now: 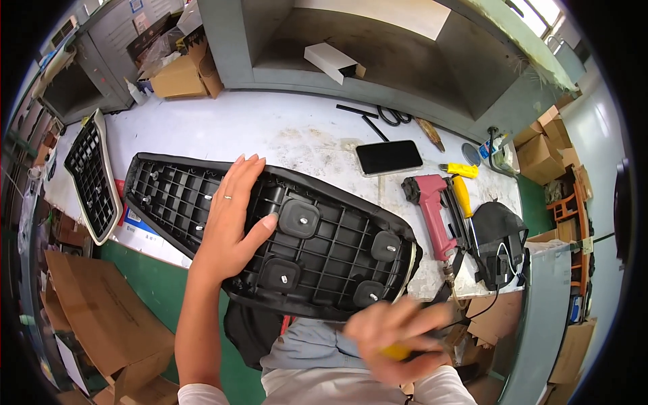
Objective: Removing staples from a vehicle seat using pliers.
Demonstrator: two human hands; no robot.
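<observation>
A long black padded seat (331,243) lies upside down across the table's front edge, its ribbed plastic base and several rubber pads with metal studs facing up. Black cover material wraps over its rim, and a pale strip shows along the right end. Flat across the base, left of the pads, rests my left hand (231,219) with its fingers stretched out. My right hand (401,331), smeared by motion, is just off the near right end of the seat. Its fingers curl around a tool with a yellow handle (396,351), whose tip I cannot make out.
Right of the seat lie a red staple gun (432,209) with a hose, a yellow-handled screwdriver (463,196) and a black pouch (498,239). Behind are a phone (389,157) and scissors (393,115). Another seat base (94,179) leans at left; cardboard boxes (108,317) stand below.
</observation>
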